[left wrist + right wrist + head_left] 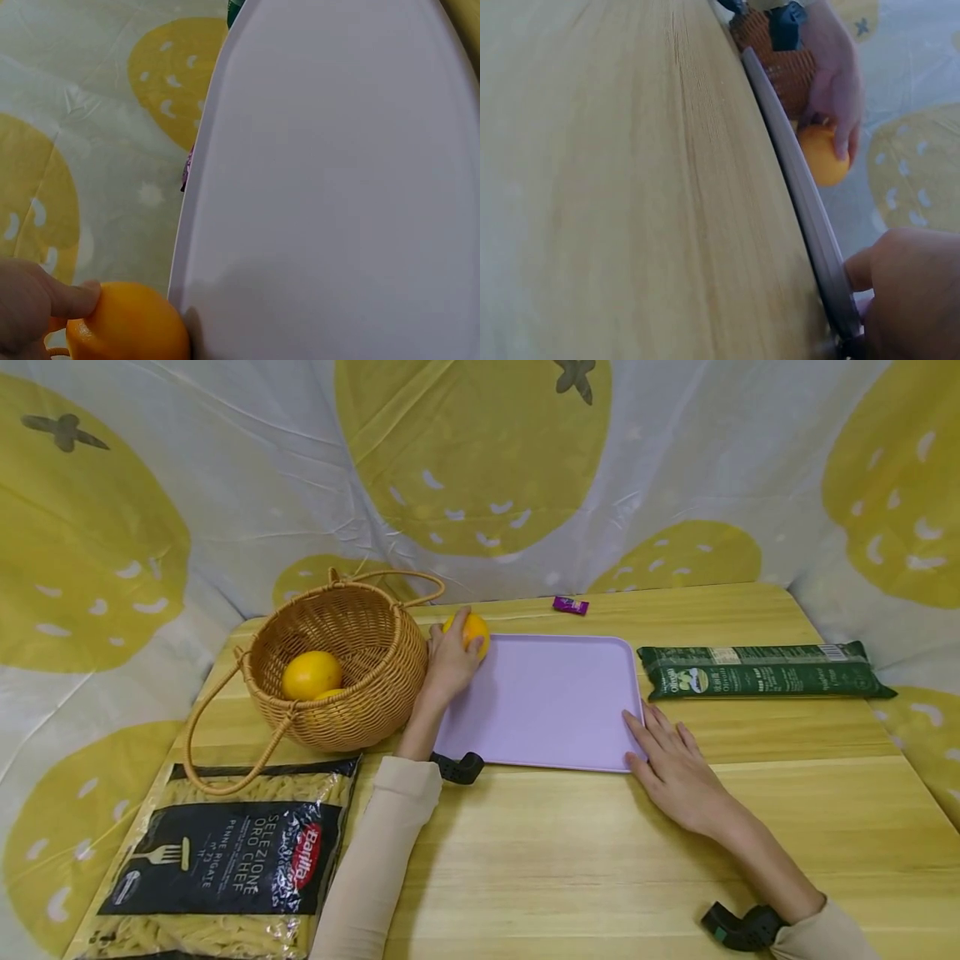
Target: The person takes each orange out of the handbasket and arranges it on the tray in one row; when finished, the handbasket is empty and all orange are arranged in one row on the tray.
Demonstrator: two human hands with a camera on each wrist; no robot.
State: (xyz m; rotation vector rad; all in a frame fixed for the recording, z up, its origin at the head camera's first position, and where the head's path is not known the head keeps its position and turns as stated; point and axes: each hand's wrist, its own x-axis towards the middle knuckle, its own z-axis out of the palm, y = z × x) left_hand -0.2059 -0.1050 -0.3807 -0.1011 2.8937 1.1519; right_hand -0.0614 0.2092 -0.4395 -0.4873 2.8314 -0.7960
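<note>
My left hand (452,662) grips an orange (476,635) at the far left corner of the light purple tray (558,702). In the left wrist view the thumb lies on the side of this orange (131,322), close beside the tray's rim. The right hand (678,770) rests at the tray's near right corner, fingers extended over its right edge. In the right wrist view the thumb touches the tray's rim (799,180). More oranges (312,675) lie inside the wicker basket (375,702), just left of my left hand; its wall partly hides one.
A bag of penne pasta (225,860) lies at the front left, partly under the basket's handle. To the tray's right is a long green package (757,671). A small purple packet (570,606) sits behind the tray. A patterned cloth (480,460) hangs behind the wooden table (555,860).
</note>
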